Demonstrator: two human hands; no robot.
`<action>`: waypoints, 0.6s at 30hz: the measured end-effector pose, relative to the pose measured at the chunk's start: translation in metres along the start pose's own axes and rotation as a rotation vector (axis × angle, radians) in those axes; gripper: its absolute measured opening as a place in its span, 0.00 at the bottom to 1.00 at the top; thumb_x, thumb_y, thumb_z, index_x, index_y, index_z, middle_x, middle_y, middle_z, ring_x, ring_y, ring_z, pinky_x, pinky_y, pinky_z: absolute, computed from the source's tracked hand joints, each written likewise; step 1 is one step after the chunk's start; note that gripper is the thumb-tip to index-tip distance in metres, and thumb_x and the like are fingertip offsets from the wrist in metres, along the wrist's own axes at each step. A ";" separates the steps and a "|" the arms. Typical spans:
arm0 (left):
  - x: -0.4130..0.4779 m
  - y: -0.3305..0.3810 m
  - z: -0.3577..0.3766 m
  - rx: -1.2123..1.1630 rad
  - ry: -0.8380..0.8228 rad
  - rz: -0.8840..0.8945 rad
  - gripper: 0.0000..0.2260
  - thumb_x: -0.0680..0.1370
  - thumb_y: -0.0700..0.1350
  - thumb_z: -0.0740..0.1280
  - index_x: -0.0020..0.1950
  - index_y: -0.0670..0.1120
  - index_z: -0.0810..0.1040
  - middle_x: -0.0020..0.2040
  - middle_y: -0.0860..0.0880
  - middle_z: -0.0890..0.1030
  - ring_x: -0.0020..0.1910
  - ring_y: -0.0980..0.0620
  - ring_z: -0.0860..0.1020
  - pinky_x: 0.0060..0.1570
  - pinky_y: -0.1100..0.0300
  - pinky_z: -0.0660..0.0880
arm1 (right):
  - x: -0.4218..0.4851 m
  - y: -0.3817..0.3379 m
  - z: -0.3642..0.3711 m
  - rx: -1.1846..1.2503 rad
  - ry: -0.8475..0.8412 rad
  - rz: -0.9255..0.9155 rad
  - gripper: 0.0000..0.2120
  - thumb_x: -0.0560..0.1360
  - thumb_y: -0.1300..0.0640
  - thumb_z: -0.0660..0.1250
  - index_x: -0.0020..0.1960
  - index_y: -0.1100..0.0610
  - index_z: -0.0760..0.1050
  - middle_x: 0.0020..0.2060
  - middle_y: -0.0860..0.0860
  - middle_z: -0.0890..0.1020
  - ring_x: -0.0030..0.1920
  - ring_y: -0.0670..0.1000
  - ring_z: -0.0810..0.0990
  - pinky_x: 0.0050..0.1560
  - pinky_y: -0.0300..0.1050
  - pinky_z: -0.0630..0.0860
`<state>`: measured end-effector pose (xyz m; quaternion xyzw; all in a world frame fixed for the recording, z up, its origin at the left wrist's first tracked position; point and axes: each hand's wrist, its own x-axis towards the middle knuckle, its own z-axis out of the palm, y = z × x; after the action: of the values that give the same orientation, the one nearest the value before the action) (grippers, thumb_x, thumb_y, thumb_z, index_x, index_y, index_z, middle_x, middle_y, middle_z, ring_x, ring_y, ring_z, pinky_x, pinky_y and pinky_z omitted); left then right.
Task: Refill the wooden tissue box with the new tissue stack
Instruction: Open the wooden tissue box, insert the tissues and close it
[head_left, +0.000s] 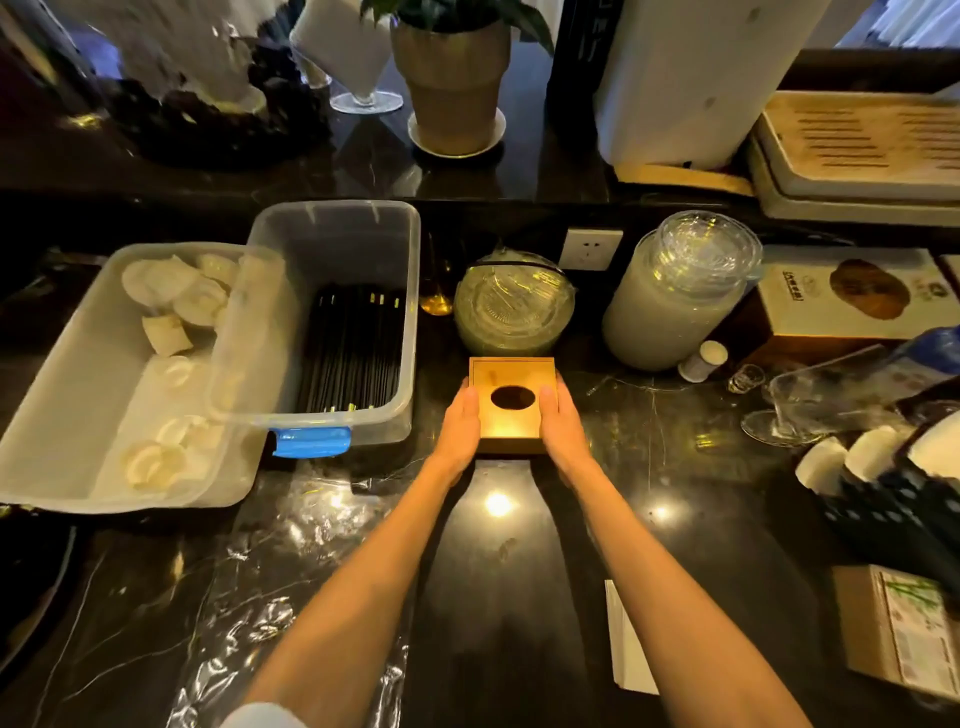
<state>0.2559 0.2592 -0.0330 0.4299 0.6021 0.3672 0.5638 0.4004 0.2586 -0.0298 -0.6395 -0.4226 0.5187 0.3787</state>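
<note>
The wooden tissue box (511, 423) is square, with a dark oval hole in its top. It stands on the black marble counter in the middle of the head view. My left hand (460, 428) presses flat against its left side and my right hand (563, 428) against its right side, so both hands clasp it. No tissue shows through the hole. A white flat sheet or pack (626, 639) lies at the counter's near right; whether it is the new tissue stack I cannot tell.
A clear plastic bin of black chopsticks (358, 343) stands left of the box, beside a bin with white folded items (104, 395). Behind are a glass teapot (514, 304) and a tall jar (670, 301). Crinkled plastic film (291, 561) lies near left; glasses and cartons crowd the right.
</note>
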 end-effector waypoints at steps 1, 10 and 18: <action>-0.001 0.000 0.000 -0.010 -0.005 -0.012 0.17 0.85 0.49 0.51 0.68 0.46 0.72 0.63 0.44 0.78 0.63 0.49 0.76 0.63 0.54 0.73 | -0.001 0.000 0.000 0.005 0.003 0.004 0.21 0.84 0.51 0.50 0.75 0.53 0.60 0.61 0.47 0.74 0.60 0.46 0.75 0.60 0.40 0.71; -0.105 -0.027 -0.004 -0.047 -0.064 -0.042 0.19 0.83 0.57 0.52 0.71 0.52 0.69 0.65 0.47 0.78 0.62 0.50 0.77 0.64 0.49 0.74 | -0.106 0.026 -0.006 -0.002 -0.028 0.100 0.23 0.83 0.50 0.51 0.77 0.49 0.57 0.69 0.52 0.72 0.67 0.52 0.72 0.67 0.51 0.70; -0.240 -0.094 0.005 -0.140 -0.049 -0.077 0.13 0.83 0.54 0.54 0.65 0.64 0.71 0.57 0.64 0.82 0.56 0.68 0.78 0.48 0.74 0.75 | -0.251 0.085 -0.021 0.106 -0.074 0.121 0.20 0.82 0.45 0.53 0.73 0.36 0.56 0.62 0.39 0.74 0.59 0.36 0.76 0.57 0.36 0.76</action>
<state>0.2500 0.0012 -0.0334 0.3748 0.5769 0.3758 0.6208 0.4073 -0.0068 -0.0184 -0.6232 -0.3688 0.5857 0.3641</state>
